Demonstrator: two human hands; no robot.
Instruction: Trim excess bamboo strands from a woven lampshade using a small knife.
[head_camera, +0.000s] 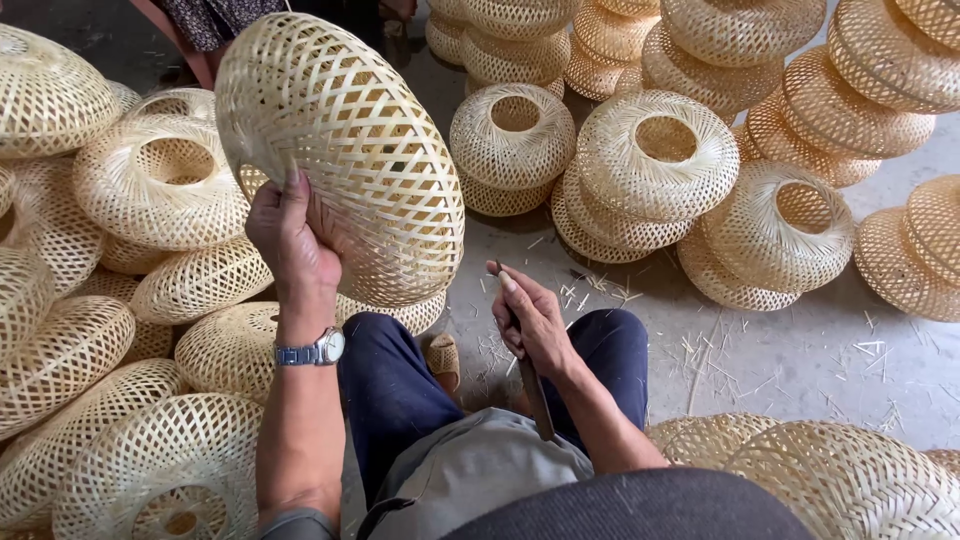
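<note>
Head view: a seated person looks down over dark blue trousers at both hands, with woven bamboo shades piled all round.
Left hand: the left hand (292, 240) is raised, its fingers (293, 190) closed on the lower rim of a round woven shade (340, 150), thumb behind the weave. A wristwatch (315, 350) sits on that wrist.
Held shade: it stands tilted on edge above the left knee, its domed face toward the camera, its right edge hanging over bare floor.
Right hand: the right hand (535, 320) rests on the right knee, fingers wrapped around a dark slim knife (528, 375) whose length runs back along the forearm.
Gap between hands: the shade's lower edge and the right hand are near but apart.
Floor: the grey concrete floor (800, 360), strewn with bamboo slivers, is open to the right of the knees.
Left side: stacked shades (160, 180) crowd close against the left leg.
Far side: more stacks (655, 150) stand beyond the open strip.
Near right: another shade (850, 480) lies beside the right elbow.
</note>
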